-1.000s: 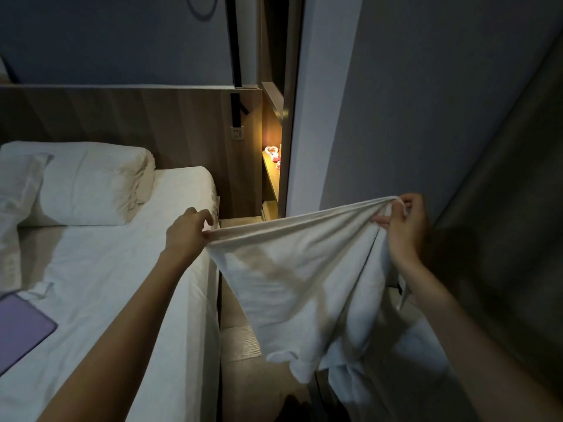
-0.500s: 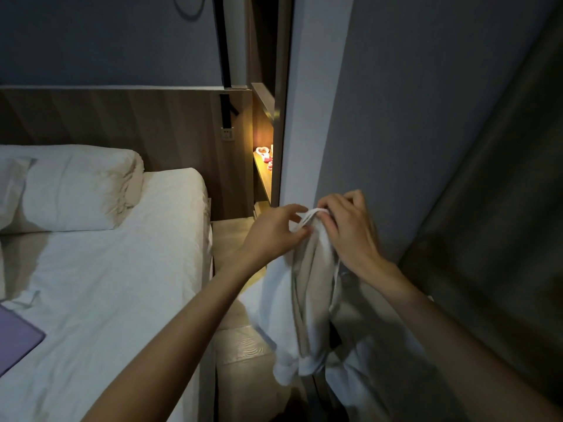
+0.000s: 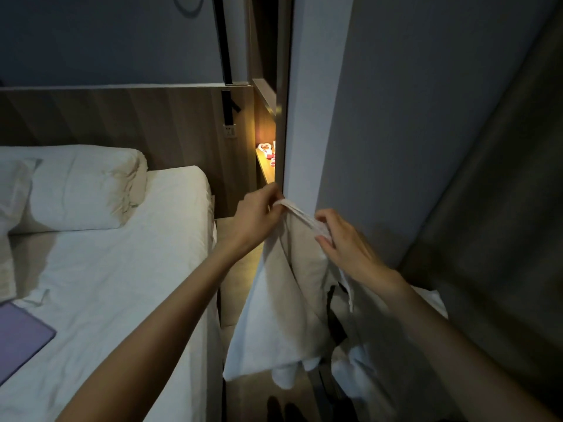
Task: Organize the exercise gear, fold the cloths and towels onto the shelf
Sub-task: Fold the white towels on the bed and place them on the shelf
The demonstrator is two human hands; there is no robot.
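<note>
A flat purple pad (image 3: 21, 339) is seen at eight o'clock of the view, laid on the white bed (image 3: 122, 269), with a pillow (image 3: 82, 187) at ten o'clock against the wooden headboard (image 3: 152, 117). The bed's right edge is bordered by a narrow tan strip (image 3: 237, 300), the one open lane, which is closed toward twelve o'clock by a small lit shelf (image 3: 265, 166). The left arm is stretched from seven o'clock across the bed's edge. The left hand (image 3: 256, 217) is raised over the lane, with thumb and fingers pinched on the top hem of the white cloth (image 3: 289, 300). The cloth is hung doubled from that hem, its lower end free near six o'clock. Just beside it, at four o'clock of the left hand, the right hand (image 3: 344, 242) is held back-up, fingers curled over the same hem, so the cloth is gripped by both hands. Loose white fabric (image 3: 362, 370) is draped beneath the right forearm. A grey wall corner (image 3: 304, 132) is met close behind the hands, and the three o'clock side is shut off by a dark curtain (image 3: 502, 208).
</note>
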